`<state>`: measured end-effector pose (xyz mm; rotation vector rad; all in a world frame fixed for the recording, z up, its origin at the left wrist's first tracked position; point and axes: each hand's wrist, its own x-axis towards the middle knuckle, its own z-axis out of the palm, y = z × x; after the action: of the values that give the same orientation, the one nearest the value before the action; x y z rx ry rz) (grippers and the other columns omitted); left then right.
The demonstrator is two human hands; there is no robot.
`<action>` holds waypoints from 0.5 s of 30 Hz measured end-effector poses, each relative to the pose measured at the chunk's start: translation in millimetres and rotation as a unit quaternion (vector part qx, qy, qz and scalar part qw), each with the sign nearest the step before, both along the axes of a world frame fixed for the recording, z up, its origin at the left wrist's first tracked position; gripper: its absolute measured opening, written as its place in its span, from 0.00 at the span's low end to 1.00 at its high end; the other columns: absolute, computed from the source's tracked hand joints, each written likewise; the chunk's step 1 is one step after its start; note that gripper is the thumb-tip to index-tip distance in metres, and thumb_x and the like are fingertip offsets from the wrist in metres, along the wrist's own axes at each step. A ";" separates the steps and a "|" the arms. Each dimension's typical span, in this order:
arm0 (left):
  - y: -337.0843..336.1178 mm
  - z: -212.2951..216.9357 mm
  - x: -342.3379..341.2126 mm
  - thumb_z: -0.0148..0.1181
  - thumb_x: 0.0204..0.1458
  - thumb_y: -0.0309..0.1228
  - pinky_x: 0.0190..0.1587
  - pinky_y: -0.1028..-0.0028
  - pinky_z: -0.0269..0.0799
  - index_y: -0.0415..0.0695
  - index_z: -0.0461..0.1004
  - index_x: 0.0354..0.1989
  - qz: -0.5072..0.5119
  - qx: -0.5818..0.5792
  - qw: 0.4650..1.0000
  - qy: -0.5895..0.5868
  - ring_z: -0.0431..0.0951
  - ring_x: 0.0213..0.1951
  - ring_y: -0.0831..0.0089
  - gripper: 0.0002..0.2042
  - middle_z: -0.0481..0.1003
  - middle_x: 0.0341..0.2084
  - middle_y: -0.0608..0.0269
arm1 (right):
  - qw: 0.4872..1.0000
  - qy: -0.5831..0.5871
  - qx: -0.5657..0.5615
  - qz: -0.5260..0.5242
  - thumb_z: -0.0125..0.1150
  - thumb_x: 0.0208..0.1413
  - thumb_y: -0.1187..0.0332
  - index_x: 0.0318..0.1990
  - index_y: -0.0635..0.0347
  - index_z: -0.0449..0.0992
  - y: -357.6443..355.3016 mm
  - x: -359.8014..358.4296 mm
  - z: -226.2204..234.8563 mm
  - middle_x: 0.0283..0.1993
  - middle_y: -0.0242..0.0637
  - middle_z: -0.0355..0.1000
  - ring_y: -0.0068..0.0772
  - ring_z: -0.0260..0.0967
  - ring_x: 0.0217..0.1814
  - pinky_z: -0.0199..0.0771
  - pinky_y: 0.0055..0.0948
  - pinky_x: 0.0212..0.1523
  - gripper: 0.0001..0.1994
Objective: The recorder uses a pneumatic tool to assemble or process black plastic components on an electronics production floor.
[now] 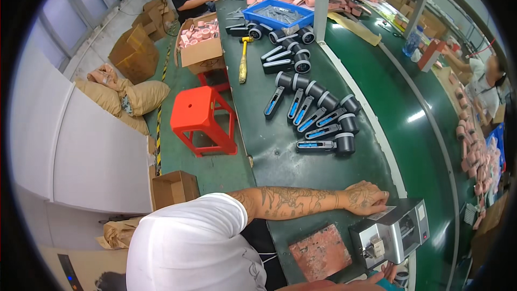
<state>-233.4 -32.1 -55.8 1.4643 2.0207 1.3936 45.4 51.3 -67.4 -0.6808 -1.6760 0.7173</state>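
A silver and black box-shaped machine (390, 231) stands at the right edge of the green tabletop (285, 175); its long axis goes slantwise, from lower left to upper right, and its bare metal fixture (374, 248) is at the lower left end. The left hand (366, 198) is at its upper corner with fingers curled together; whether they pinch something, one cannot tell. The right hand (380, 277) is partly hidden below the machine, so the state of its fingers cannot be told. A worn reddish square board (321, 253) lies left of the machine. Farther up, dark grey devices with cylindrical heads (323, 124) lie in a curved row; the nearest handle points left. Between this row and the left forearm, the tabletop gives open room.
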 end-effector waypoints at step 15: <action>1.0 -4.1 -3.3 0.57 0.64 0.42 0.38 0.61 0.75 0.45 0.74 0.35 0.011 0.003 1.000 0.024 0.82 0.34 0.59 0.13 0.79 0.26 0.60 | 0.988 0.072 0.111 0.085 0.59 0.69 0.54 0.66 0.74 0.60 35.9 30.5 -49.6 0.49 0.51 0.77 0.46 0.78 0.49 0.79 0.47 0.55 0.32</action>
<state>-236.7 -31.2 -59.9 1.4973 2.0687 1.3872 75.9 87.3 -116.9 -0.3249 -1.6613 0.6703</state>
